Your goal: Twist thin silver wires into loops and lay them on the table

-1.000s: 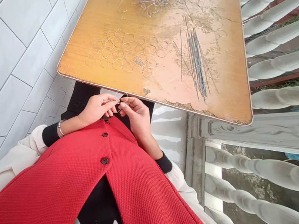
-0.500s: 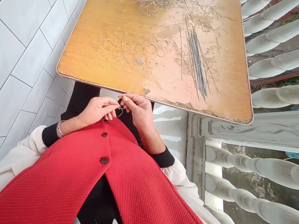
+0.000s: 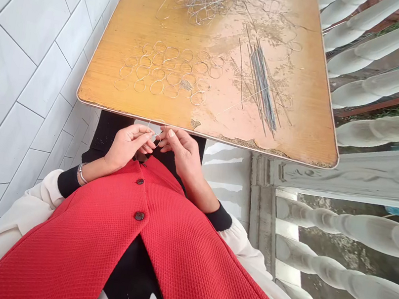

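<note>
Now, your left hand (image 3: 127, 146) and right hand (image 3: 182, 153) sit close together just below the near edge of the wooden table (image 3: 136, 20), their fingers clenched, pinching a thin wire loop (image 3: 156, 126) between them. On the tabletop, rows of wire rings (image 3: 166, 72) lie left of centre, a bundle of straight wires (image 3: 263, 89) lies toward the right edge, and a wire tangle (image 3: 210, 1) sits at the far edge.

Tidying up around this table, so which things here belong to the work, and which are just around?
Work: left hand, right hand, thin wire loop, wire rings, straight wire bundle, wire tangle, worn wooden tabletop.

Just around: silver bangle, red waistcoat, white wall tiles, balusters.
</note>
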Available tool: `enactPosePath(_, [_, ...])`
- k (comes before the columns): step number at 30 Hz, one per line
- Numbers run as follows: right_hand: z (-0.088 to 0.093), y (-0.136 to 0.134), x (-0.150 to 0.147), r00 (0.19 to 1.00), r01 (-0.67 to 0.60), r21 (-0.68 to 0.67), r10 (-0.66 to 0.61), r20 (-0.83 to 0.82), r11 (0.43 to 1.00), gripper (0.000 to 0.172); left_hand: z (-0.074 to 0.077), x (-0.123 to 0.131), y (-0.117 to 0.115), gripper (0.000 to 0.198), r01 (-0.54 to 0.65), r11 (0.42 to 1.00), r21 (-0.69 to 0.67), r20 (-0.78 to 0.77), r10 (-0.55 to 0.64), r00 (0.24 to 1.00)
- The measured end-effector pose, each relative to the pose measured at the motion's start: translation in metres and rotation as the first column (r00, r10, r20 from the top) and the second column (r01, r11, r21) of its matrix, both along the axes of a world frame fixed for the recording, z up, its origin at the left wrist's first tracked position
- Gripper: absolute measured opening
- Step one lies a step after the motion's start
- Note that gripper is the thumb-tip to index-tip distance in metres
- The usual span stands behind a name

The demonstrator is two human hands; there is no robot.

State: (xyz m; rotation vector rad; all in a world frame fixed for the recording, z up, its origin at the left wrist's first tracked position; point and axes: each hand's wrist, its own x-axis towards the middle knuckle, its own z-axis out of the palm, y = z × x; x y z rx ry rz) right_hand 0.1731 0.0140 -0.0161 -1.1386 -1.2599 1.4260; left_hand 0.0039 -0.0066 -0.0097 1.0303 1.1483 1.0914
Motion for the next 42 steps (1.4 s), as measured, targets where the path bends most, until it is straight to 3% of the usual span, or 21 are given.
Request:
enactPosePath(4, [-0.004, -0.010, -0.003, 1.000, -0.015, -0.062, 0.015, -0.006, 0.998, 0.036, -0.002, 0.000, 0.000, 0.033, 0.003, 1.000, -0.006, 0.061, -0.002, 0.998])
enactPosePath(9, [-0.003, -0.008, -0.003, 0.996, 0.055, 0.005, -0.055, 0.069, 0.999, 0.027, 0.003, -0.003, 0.002, 0.036, 0.020, 0.998, -0.056, 0.074, -0.016, 0.997])
enactPosePath(15, [0.001, -0.007, 0.000, 0.987, -0.018, 0.069, 0.007, 0.160, 0.997, 0.024, 0.009, -0.005, 0.011, 0.030, 0.040, 0.998, -0.042, 0.035, -0.039, 0.999])
enactPosePath(23, [0.007, -0.009, -0.001, 0.999, -0.048, -0.088, 0.047, -0.016, 0.995, 0.030, 0.011, -0.007, 0.016, 0.020, 0.095, 0.993, -0.076, 0.082, -0.089, 0.993])
enactPosePath(26, [0.008, -0.010, -0.004, 1.000, 0.002, -0.075, -0.001, 0.012, 0.997, 0.032, 0.015, -0.009, 0.016, 0.018, 0.123, 0.988, -0.089, 0.066, -0.118, 0.991])
enactPosePath(32, [0.006, -0.012, -0.008, 0.959, 0.106, 0.098, -0.128, 0.254, 0.990, 0.025, 0.020, -0.007, 0.014, 0.019, 0.121, 0.989, -0.083, -0.007, -0.122, 0.993])
enactPosePath(36, [0.002, -0.012, -0.008, 0.898, 0.098, 0.254, -0.195, 0.395, 0.962, 0.020, 0.022, -0.004, 0.013, 0.018, 0.126, 0.988, -0.085, -0.028, -0.129, 0.991])
enactPosePath(42, [-0.003, -0.009, -0.006, 0.748, 0.044, 0.555, -0.395, 0.534, 0.831, 0.021, 0.023, -0.003, 0.012, 0.016, 0.145, 0.981, -0.126, -0.005, -0.147, 0.989])
